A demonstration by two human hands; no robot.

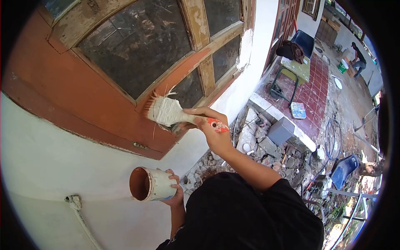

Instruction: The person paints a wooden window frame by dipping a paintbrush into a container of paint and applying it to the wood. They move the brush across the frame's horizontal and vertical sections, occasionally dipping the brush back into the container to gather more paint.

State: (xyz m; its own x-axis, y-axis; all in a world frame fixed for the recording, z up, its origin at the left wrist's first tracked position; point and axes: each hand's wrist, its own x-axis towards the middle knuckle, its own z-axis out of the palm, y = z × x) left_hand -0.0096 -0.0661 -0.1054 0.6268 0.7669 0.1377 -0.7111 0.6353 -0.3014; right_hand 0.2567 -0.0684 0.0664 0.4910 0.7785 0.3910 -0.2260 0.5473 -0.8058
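Note:
My right hand (211,125) is closed around the handle of a wide paintbrush (168,111). White paint coats the brush's ferrule, and its handle end is red with a hole in it. The reddish-brown bristles touch the lower part of a wooden window frame (96,98). Brown-orange paint covers that lower part, while upper bars show bare, patchy wood. Below and to the left, my left hand (176,192) grips a whitish paint can (160,184) from its far side. The can is tilted with its mouth toward the left, and its inside is stained reddish-brown.
Broken bricks and rubble (266,146) cover the ground at right, beside a grey block (281,130). A chair with a writing board (296,68) stands on red tiles (314,89). Farther off, a person (358,60) bends near a bucket (343,66). A pipe (85,223) runs along the white wall.

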